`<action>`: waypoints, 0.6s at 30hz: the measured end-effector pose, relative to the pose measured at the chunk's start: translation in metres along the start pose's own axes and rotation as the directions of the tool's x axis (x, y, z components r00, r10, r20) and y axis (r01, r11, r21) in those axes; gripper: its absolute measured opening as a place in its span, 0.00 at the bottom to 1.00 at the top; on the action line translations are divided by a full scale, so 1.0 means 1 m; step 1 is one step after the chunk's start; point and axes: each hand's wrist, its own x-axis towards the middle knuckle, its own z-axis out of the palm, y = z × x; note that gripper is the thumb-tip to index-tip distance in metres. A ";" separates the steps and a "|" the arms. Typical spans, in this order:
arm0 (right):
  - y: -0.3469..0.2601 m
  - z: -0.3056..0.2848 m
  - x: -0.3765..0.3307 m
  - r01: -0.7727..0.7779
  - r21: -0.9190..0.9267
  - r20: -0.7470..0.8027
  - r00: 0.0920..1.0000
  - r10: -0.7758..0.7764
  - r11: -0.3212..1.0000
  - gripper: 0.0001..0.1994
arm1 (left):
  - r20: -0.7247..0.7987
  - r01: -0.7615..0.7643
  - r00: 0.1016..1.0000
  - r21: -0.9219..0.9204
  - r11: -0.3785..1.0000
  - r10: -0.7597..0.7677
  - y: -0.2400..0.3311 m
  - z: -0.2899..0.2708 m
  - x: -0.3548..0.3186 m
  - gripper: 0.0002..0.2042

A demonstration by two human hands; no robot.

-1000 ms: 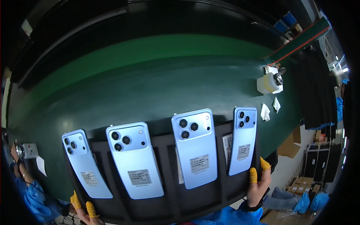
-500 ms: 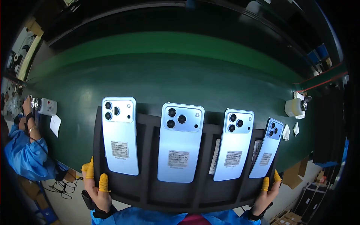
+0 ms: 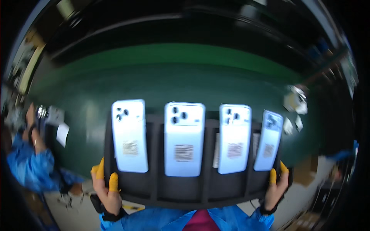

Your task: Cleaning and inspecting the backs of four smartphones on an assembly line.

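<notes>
My left hand (image 3: 108,194) grips the left end of a black compartmented tray (image 3: 179,192), its thumb over the edge. My right hand (image 3: 275,190) holds the tray's right end the same way. Yellow finger covers show on both hands. Several light-blue smartphones lie back side up in the tray, spaced across it: one at the left (image 3: 130,133), a second (image 3: 184,133) near the middle, another (image 3: 234,133) right of it, and the last (image 3: 266,144) at the far right. Each has a camera block at its far end and a label, blurred here.
Beyond the tray stretches a green work table (image 3: 162,84). A co-worker's blue sleeve (image 3: 32,165) and arm are at the left, beside a white container (image 3: 56,114) and a white paper (image 3: 63,134). A bottle (image 3: 295,102) and crumpled white scraps (image 3: 288,126) sit at the right.
The tray, still in both hands, looks more level in the picture, its left end shifted rightward. The whole view has shifted and blurred. The phones have stayed in the tray.
</notes>
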 end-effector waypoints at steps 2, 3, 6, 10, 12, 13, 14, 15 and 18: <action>0.002 -0.006 -0.002 -0.033 0.097 -0.023 0.999 0.035 0.995 0.18 | -0.002 -0.125 0.992 0.009 0.992 0.125 -0.008 0.005 0.003 0.22; 0.004 -0.002 0.003 -0.032 0.198 -0.035 0.999 0.040 0.980 0.18 | -0.063 -0.139 0.988 0.068 0.988 0.143 -0.024 0.003 -0.001 0.19; 0.021 -0.003 -0.006 -0.190 0.803 -0.053 0.921 0.386 0.565 0.16 | -0.065 -0.136 0.988 0.064 0.989 0.141 -0.029 -0.012 -0.002 0.24; 0.051 -0.009 -0.079 -0.454 0.481 0.195 0.889 0.414 0.750 0.21 | -0.001 -0.091 0.996 0.020 0.996 0.091 -0.024 -0.013 0.008 0.27; 0.041 -0.004 -0.124 -0.581 0.388 0.425 0.801 0.420 0.715 0.22 | -0.012 -0.048 0.999 -0.059 0.997 0.047 -0.011 -0.006 0.008 0.27; 0.034 0.003 -0.144 -0.653 0.418 0.528 0.740 0.416 0.631 0.23 | 0.019 -0.068 0.997 -0.066 0.995 0.070 -0.012 -0.003 0.010 0.27; 0.036 0.022 -0.161 -0.516 0.421 0.492 0.821 0.291 0.746 0.25 | 0.012 -0.183 0.983 -0.032 0.983 0.184 -0.017 -0.002 0.019 0.27; 0.042 0.039 -0.174 -0.365 0.404 0.473 0.868 0.150 0.839 0.28 | 0.001 -0.281 0.960 0.009 0.960 0.281 -0.022 -0.004 0.022 0.27; 0.057 0.080 -0.188 -0.019 0.260 0.288 0.956 -0.058 0.966 0.31 | 0.000 -0.327 0.945 -0.006 0.945 0.327 -0.023 -0.006 0.022 0.25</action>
